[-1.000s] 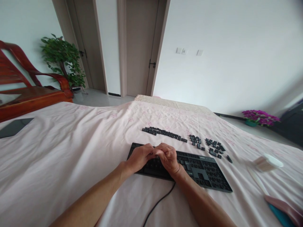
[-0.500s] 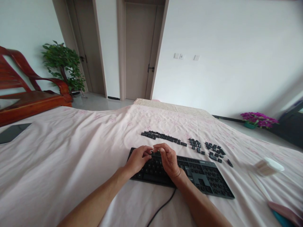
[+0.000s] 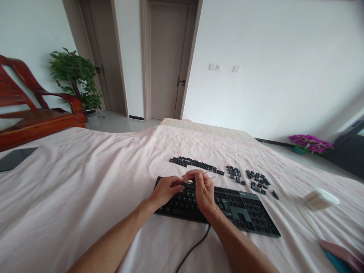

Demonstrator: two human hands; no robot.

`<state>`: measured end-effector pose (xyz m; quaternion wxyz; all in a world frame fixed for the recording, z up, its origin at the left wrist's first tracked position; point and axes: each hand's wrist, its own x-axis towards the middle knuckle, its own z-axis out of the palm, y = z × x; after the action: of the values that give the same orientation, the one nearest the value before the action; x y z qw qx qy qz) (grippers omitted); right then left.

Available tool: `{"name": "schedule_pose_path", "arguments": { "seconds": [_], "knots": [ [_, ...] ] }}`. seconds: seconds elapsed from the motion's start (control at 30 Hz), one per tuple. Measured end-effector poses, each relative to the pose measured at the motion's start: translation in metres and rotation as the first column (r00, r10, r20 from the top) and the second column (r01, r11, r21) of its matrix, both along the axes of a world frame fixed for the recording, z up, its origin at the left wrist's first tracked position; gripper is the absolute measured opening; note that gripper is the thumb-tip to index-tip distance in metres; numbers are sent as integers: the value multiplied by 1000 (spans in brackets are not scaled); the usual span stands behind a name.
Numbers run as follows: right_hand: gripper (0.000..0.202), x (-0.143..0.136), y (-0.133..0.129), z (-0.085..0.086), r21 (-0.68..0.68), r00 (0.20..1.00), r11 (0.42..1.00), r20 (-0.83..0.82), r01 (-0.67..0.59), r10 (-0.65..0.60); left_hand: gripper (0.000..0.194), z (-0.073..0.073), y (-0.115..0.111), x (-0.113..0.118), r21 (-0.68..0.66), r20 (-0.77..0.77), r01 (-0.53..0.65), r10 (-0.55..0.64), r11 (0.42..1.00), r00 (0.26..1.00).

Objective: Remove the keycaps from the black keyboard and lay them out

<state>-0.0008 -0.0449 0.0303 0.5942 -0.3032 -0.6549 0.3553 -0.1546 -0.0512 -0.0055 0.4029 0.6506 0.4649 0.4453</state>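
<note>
A black keyboard [image 3: 239, 209] lies on the pink sheet in front of me, its right part stripped of most keycaps. Over its upper left part my two hands meet. My right hand [image 3: 204, 191] is closed on a thin wire tool [image 3: 211, 176], whose fine wires stick out to the right past the fingers. My left hand [image 3: 167, 190] is closed too, thumb and fingertips pinched beside a small dark piece and a pale wire loop between the hands. What the left fingers hold is too small to tell. Loose black keycaps [image 3: 196, 163] lie in rows beyond the keyboard.
More loose keycaps [image 3: 234, 173] sit in groups farther right. A lidded tub of thin sticks [image 3: 321, 199] and a brush with a pink and teal handle [image 3: 341, 252] are at the right. A black cable [image 3: 195, 246] runs toward me. A dark flat slab [image 3: 17, 159] lies far left.
My right hand has turned and risen slightly, and the wires of its tool now show to the right. The left hand has shifted only a little. The keyboard stays put.
</note>
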Motion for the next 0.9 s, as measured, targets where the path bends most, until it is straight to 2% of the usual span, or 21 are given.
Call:
{"name": "schedule_pose_path", "arguments": {
  "seconds": [0.13,0.23,0.33,0.43,0.53,0.7,0.9],
  "knots": [
    [36,0,-5,1,107,992,991,101,-85,74,24,5,0,-1,-42,24,-17,18,999,1000],
    [33,4,-6,0,254,954,947,271,-198,126,29,8,-1,-2,-49,52,-15,17,999,999],
    [28,8,-4,-2,356,930,914,362,-193,55,30,8,-1,-2,-73,122,-6,15,997,992],
    [27,10,1,-2,306,905,952,408,-14,-118,32,5,0,-3,-132,258,-6,40,991,965],
    [24,9,8,-2,198,820,969,524,146,-231,33,1,1,-4,-154,353,-31,85,988,932],
    [16,8,15,-9,97,719,971,657,217,-227,36,0,2,-5,-148,382,-29,84,989,920],
    [14,10,15,-9,33,727,976,663,215,-182,33,2,0,-4,-147,375,16,41,989,926]
  ]
}}
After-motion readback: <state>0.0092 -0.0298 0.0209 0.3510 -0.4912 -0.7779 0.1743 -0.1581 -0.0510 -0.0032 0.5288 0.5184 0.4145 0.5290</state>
